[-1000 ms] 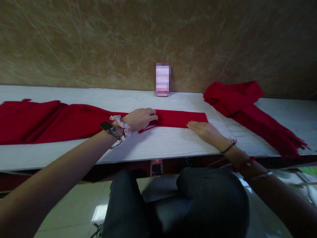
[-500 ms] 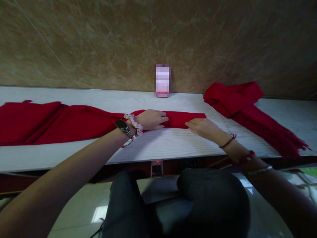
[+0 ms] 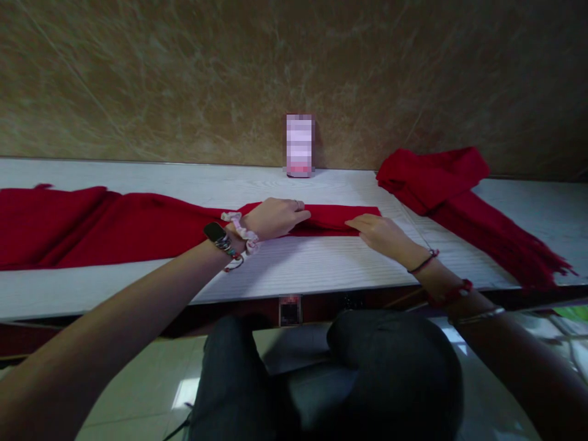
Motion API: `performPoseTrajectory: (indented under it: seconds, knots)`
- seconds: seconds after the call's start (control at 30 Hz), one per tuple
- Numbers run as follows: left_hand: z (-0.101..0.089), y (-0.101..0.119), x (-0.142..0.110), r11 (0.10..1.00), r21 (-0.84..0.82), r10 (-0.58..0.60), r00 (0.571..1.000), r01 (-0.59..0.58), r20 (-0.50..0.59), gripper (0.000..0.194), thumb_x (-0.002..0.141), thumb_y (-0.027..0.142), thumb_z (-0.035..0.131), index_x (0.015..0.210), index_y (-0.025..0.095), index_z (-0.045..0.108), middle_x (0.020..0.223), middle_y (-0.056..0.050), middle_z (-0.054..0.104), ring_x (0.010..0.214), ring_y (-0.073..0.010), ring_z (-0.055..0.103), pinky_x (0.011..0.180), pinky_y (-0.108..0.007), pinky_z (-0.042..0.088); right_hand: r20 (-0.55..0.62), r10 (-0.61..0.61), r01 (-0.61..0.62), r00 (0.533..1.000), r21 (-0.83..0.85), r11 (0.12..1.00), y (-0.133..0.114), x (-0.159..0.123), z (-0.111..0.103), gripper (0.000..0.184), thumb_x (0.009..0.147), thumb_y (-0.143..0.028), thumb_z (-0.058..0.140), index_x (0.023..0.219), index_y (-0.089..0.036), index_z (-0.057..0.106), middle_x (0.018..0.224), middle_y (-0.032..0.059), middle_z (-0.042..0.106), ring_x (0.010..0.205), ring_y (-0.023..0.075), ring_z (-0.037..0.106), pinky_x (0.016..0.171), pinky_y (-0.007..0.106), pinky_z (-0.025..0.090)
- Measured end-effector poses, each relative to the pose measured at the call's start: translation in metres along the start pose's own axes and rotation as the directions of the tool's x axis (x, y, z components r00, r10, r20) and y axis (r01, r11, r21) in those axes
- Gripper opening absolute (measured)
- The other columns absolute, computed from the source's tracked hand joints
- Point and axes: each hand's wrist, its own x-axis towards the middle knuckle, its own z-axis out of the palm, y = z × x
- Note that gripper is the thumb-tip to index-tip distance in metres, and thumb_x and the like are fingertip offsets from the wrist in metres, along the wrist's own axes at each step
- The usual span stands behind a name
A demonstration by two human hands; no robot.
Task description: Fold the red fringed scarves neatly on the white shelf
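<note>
Behind everything stands a brown marbled wall, and along its foot runs a pale wood-grain tabletop, long enough to let cloth lie stretched out. Dark-trousered legs are bent at its near edge; the person appears to be seated, with the work within easy reach of both arms. Stretched along the tabletop is a long red scarf, broad and loosely layered at the left, narrowing toward the middle into a slim strip that ends below the second scarf's folded part. That second, fringed red scarf lies at the right, doubled over at the wall end with its fringe reaching the near edge, well out of the hands' way.

On the strip, the left hand rests palm down, fingers bent over the cloth, probably to steady it; whether it grips, I cannot tell. The right hand has its fingertips drawn together on the strip near its end, seemingly pinching the cloth, which rises in a small shadowed fold between the hands. A phone, its screen blurred out, leans upright against the wall, likely so that it faces the person. Smaller still are the left wrist's dark-faced watch, a pale scrunchie and a finger ring.
</note>
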Motion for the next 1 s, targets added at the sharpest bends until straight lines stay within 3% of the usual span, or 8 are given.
performPoseTrajectory:
  seconds: [0.13, 0.27, 0.4, 0.47, 0.6, 0.77, 0.9, 1.0]
  knots:
    - [0.006, 0.012, -0.012, 0.997, 0.028, 0.07, 0.997, -0.071, 0.033, 0.03, 0.089, 0.013, 0.036, 0.114, 0.015, 0.052, 0.105, -0.011, 0.059, 0.089, -0.0197, 0.057, 0.055, -0.023, 0.043, -0.096, -0.006, 0.014, 0.995, 0.08, 0.997, 0.003, -0.011, 0.01, 0.036, 0.081, -0.003, 0.038, 0.106, -0.011, 0.062, 0.103, 0.0108, 0.066, 0.097, 0.0196, 0.059, 0.086, 0.037, 0.048]
    - [0.011, 0.015, -0.02, 0.998, -0.035, 0.053, 0.999, -0.053, -0.001, 0.033, 0.088, 0.015, 0.037, 0.118, 0.014, 0.051, 0.112, -0.011, 0.057, 0.095, -0.021, 0.055, 0.064, -0.027, 0.046, -0.113, -0.025, 0.04, 0.993, 0.138, 0.99, 0.003, -0.018, 0.014, 0.034, 0.083, -0.007, 0.039, 0.108, -0.012, 0.061, 0.109, 0.0108, 0.064, 0.103, 0.0184, 0.057, 0.091, 0.037, 0.046]
    - [0.009, 0.01, -0.012, 0.978, -0.196, 0.057, 0.994, -0.075, -0.095, 0.03, 0.089, 0.024, 0.038, 0.11, 0.015, 0.058, 0.12, -0.009, 0.054, 0.106, -0.0194, 0.052, 0.088, -0.033, 0.041, -0.02, -0.007, 0.01, 1.0, 0.144, 0.99, -0.001, -0.016, 0.013, 0.037, 0.088, -0.019, 0.038, 0.123, -0.018, 0.051, 0.131, 0.0095, 0.049, 0.123, 0.0212, 0.04, 0.099, 0.047, 0.035]
    - [0.01, 0.009, -0.004, 0.965, -0.256, 0.024, 0.994, -0.052, -0.11, 0.034, 0.091, 0.027, 0.034, 0.117, 0.015, 0.053, 0.128, -0.009, 0.048, 0.117, -0.0203, 0.044, 0.097, -0.036, 0.035, 0.054, -0.009, 0.001, 0.998, 0.15, 0.989, -0.004, -0.015, 0.014, 0.041, 0.09, -0.025, 0.035, 0.131, -0.022, 0.041, 0.137, 0.007, 0.041, 0.128, 0.022, 0.032, 0.101, 0.052, 0.03]
    - [0.024, 0.013, 0.007, 0.945, -0.325, -0.021, 1.0, 0.023, 0.012, 0.045, 0.093, 0.036, 0.028, 0.135, 0.02, 0.032, 0.144, -0.007, 0.027, 0.131, -0.0262, 0.022, 0.102, -0.046, 0.025, 0.142, 0.003, -0.023, 0.99, 0.143, 0.989, -0.004, -0.021, 0.013, 0.043, 0.092, -0.032, 0.032, 0.135, -0.026, 0.033, 0.141, 0.006, 0.035, 0.13, 0.025, 0.026, 0.099, 0.056, 0.029]
    - [0.035, 0.016, 0.001, 0.932, -0.36, -0.014, 0.997, 0.043, 0.082, 0.047, 0.093, 0.038, 0.025, 0.138, 0.028, 0.023, 0.147, -0.005, 0.017, 0.134, -0.028, 0.015, 0.103, -0.052, 0.019, 0.201, 0.048, -0.083, 0.979, 0.173, 0.981, 0.006, -0.023, 0.007, 0.042, 0.091, -0.036, 0.032, 0.132, -0.029, 0.038, 0.14, 0.0061, 0.036, 0.128, 0.0292, 0.03, 0.096, 0.057, 0.032]
    - [0.036, 0.019, 0.002, 0.936, -0.35, -0.023, 0.998, 0.042, 0.059, 0.047, 0.093, 0.037, 0.024, 0.138, 0.025, 0.023, 0.146, -0.006, 0.019, 0.133, -0.0262, 0.016, 0.104, -0.051, 0.017, 0.023, 0.252, -0.251, 0.967, 0.22, 0.943, 0.003, 0.007, 0.012, 0.044, 0.092, -0.035, 0.029, 0.132, -0.021, 0.04, 0.132, 0.0113, 0.046, 0.124, 0.0271, 0.039, 0.096, 0.053, 0.037]
    - [0.037, 0.02, 0.003, 0.932, -0.357, -0.048, 0.998, 0.059, 0.041, 0.049, 0.093, 0.039, 0.024, 0.139, 0.021, 0.022, 0.145, -0.007, 0.021, 0.133, -0.0242, 0.017, 0.104, -0.048, 0.017, -0.077, 0.358, -0.345, 0.93, 0.144, 0.927, -0.005, 0.029, 0.026, 0.046, 0.091, -0.036, 0.029, 0.133, -0.019, 0.038, 0.134, 0.0144, 0.044, 0.125, 0.0312, 0.036, 0.094, 0.06, 0.034]
